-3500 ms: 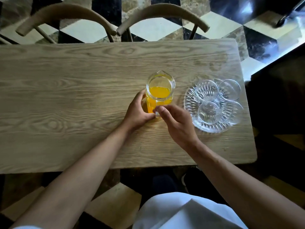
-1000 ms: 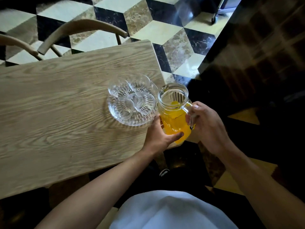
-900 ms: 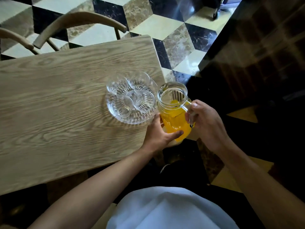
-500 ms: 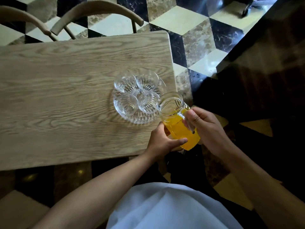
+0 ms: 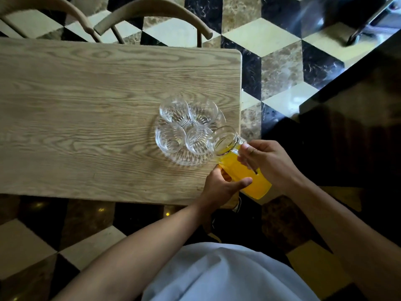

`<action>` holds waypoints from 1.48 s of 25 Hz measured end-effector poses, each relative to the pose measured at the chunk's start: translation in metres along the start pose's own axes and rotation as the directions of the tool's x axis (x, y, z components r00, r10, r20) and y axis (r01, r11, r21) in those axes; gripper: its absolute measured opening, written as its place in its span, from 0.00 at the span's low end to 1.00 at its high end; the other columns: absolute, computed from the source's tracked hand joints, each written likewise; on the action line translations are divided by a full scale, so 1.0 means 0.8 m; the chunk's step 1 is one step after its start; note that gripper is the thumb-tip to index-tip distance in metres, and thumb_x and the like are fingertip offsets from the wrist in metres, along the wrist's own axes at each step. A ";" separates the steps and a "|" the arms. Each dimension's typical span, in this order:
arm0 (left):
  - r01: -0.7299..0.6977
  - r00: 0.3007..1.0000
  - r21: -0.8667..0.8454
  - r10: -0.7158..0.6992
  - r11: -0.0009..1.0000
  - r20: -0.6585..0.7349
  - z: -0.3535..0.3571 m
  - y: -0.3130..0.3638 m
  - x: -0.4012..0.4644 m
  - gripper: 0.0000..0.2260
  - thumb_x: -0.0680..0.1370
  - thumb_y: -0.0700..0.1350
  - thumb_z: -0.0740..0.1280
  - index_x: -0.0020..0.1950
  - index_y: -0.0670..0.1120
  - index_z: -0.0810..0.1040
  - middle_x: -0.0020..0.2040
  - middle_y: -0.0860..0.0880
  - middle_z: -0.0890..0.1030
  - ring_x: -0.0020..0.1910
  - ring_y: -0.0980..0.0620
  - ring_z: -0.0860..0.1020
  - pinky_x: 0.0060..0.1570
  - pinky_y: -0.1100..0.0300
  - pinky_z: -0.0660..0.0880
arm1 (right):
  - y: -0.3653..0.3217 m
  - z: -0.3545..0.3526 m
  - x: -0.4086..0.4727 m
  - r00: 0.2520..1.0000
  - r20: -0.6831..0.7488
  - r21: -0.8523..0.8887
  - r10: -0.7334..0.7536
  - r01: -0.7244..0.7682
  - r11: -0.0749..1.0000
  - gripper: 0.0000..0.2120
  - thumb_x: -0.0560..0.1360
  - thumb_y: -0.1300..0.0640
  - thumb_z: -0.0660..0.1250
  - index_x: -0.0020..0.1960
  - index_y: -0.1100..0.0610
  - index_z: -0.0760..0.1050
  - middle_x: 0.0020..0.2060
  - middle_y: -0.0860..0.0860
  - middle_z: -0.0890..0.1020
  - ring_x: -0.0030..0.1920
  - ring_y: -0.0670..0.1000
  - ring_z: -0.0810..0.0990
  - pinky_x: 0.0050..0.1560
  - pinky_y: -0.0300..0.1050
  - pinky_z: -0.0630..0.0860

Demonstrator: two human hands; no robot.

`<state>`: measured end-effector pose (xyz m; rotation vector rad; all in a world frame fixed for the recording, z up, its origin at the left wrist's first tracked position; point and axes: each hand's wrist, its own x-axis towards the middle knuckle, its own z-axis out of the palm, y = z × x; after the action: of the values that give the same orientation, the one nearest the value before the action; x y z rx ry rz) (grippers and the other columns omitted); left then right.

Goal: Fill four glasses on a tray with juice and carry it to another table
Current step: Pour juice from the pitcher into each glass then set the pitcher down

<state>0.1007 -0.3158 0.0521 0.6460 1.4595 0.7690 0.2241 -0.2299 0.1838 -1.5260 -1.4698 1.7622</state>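
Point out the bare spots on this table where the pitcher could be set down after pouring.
The wooden table is bare everywhere left of the glass tray, and in a strip between the tray and the far edge by the chairs. The near right corner is crowded: the tray with four glasses, the tilted pitcher, the left hand and right hand.

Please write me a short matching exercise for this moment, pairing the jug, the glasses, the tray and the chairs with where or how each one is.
Things:
1. juice pitcher
2. four glasses
3. glass tray
4. two chairs

States:
A. tucked in at the table's far edge
B. empty, standing on the tray
C. tilted, held by both hands, mouth over the near right glass
D. resting on the wooden table near its right end

Pairs: 1-C, 2-B, 3-D, 4-A
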 end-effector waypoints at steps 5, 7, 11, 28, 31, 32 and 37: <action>0.038 0.999 -0.059 -0.037 0.998 0.024 0.004 -0.002 0.000 0.30 0.62 0.58 0.85 0.60 0.49 0.82 0.54 0.50 0.89 0.55 0.51 0.88 0.60 0.47 0.83 | -0.005 0.002 0.008 1.000 0.016 -0.062 0.016 -0.015 0.998 0.16 0.83 0.55 0.64 0.39 0.60 0.79 0.29 0.46 0.81 0.30 0.38 0.78 0.33 0.32 0.71; 0.050 0.999 -0.087 -0.049 0.995 0.016 0.006 -0.001 -0.001 0.30 0.62 0.57 0.84 0.59 0.48 0.82 0.53 0.50 0.89 0.54 0.51 0.88 0.58 0.50 0.84 | -0.006 0.003 0.010 0.999 0.028 -0.096 0.019 -0.017 0.995 0.16 0.83 0.54 0.64 0.39 0.59 0.79 0.29 0.46 0.81 0.31 0.39 0.78 0.36 0.36 0.72; 0.067 0.997 -0.108 -0.063 0.992 0.037 0.007 0.000 0.000 0.29 0.64 0.56 0.85 0.61 0.48 0.83 0.53 0.49 0.89 0.54 0.49 0.88 0.58 0.50 0.84 | -0.010 0.006 0.017 0.998 0.039 -0.192 0.041 -0.033 0.981 0.17 0.83 0.50 0.63 0.38 0.55 0.79 0.28 0.43 0.82 0.32 0.39 0.78 0.38 0.37 0.72; 0.092 0.993 -0.171 -0.079 0.981 0.085 -0.001 0.020 -0.005 0.17 0.72 0.45 0.82 0.57 0.41 0.84 0.43 0.52 0.88 0.42 0.56 0.85 0.44 0.64 0.80 | -0.037 0.023 0.039 0.995 -0.006 -0.372 0.101 -0.096 0.923 0.19 0.83 0.47 0.63 0.38 0.54 0.81 0.27 0.41 0.82 0.29 0.37 0.78 0.39 0.41 0.71; 0.085 0.994 -0.196 -0.068 0.977 0.090 -0.002 0.023 -0.007 0.14 0.73 0.44 0.82 0.55 0.43 0.84 0.41 0.54 0.87 0.40 0.58 0.85 0.42 0.66 0.80 | -0.042 0.026 0.041 0.995 0.003 -0.402 0.102 -0.092 0.911 0.19 0.83 0.47 0.63 0.38 0.54 0.81 0.26 0.41 0.81 0.28 0.36 0.78 0.38 0.39 0.71; 0.088 0.993 -0.206 -0.070 0.975 0.093 -0.001 0.024 -0.008 0.13 0.73 0.43 0.82 0.54 0.44 0.84 0.40 0.55 0.87 0.39 0.58 0.84 0.41 0.66 0.79 | -0.043 0.027 0.042 0.995 0.002 -0.416 0.102 -0.092 0.905 0.19 0.83 0.47 0.63 0.38 0.55 0.81 0.27 0.43 0.81 0.28 0.36 0.78 0.38 0.39 0.71; 0.107 0.986 -0.207 -0.076 0.972 0.150 0.000 0.022 -0.008 0.14 0.74 0.41 0.81 0.37 0.50 0.77 0.28 0.59 0.80 0.27 0.63 0.76 0.34 0.68 0.74 | -0.047 0.031 0.046 0.992 -0.013 -0.455 0.125 -0.117 0.883 0.20 0.83 0.46 0.63 0.38 0.55 0.82 0.31 0.46 0.83 0.30 0.39 0.79 0.39 0.42 0.73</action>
<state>0.1001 -0.3096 0.0700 0.4553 1.2478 0.7800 0.1777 -0.1969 0.1950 -1.8655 -1.9359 1.5647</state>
